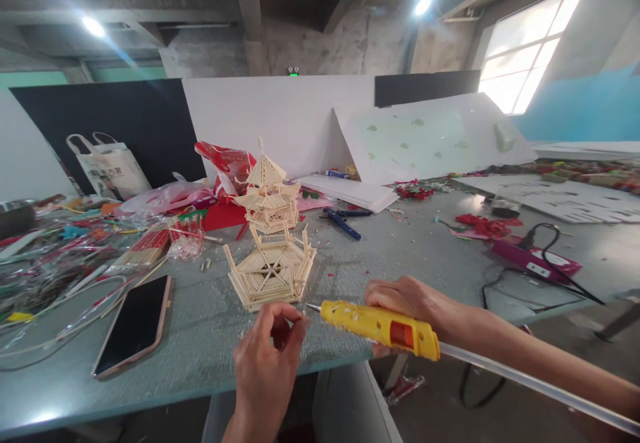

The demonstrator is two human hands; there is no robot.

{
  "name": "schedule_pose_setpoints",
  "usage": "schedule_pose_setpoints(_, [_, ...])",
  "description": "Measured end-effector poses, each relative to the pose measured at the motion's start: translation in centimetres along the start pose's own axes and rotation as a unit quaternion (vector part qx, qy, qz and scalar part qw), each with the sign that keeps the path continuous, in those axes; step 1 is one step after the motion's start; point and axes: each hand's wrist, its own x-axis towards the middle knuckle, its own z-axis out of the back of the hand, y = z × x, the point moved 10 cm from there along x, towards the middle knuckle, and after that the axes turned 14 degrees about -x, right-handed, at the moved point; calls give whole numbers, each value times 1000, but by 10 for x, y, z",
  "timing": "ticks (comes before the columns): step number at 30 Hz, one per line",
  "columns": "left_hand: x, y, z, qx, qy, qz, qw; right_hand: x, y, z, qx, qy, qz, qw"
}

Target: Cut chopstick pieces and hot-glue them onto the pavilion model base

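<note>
My right hand (400,300) is wrapped round a yellow glue gun (370,324) with a clear glue stick (530,384) coming out of its back. The gun's metal tip points left, close to the fingertips of my left hand (273,356). Those left fingers are pinched together, and what they hold is too small to make out. Just behind my left hand stands a hexagonal base (273,270) of thin wooden sticks with upright corner posts. Beyond the base is a tiered stick pagoda (270,196) with a pointed roof.
A phone (135,326) lies at the front left of the table (200,356). Bundled sticks and plastic wrappings crowd the left side. Blue-handled pliers (344,223) lie behind the base. A purple power strip (537,261) with a black cable is on the right.
</note>
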Motion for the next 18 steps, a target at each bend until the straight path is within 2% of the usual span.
schedule_pose_setpoints(4, [4, 18, 19, -173, -25, 101, 979, 4, -14, 9, -29, -38, -28, 998])
schedule_pose_setpoints(6, [4, 25, 32, -253, -55, 143, 955, 8, -19, 5, -32, -42, -36, 998])
schedule_pose_setpoints(8, [3, 31, 40, -304, -61, 182, 933, 14, -21, -6, -32, -32, -35, 998])
schedule_pose_setpoints(13, [-5, 43, 51, -329, -70, 237, 911, 27, -18, -36, -41, -8, -17, 999])
schedule_pose_setpoints(18, [-9, 58, 51, -324, -68, 248, 910, 30, -19, -45, -27, 5, -7, 1000])
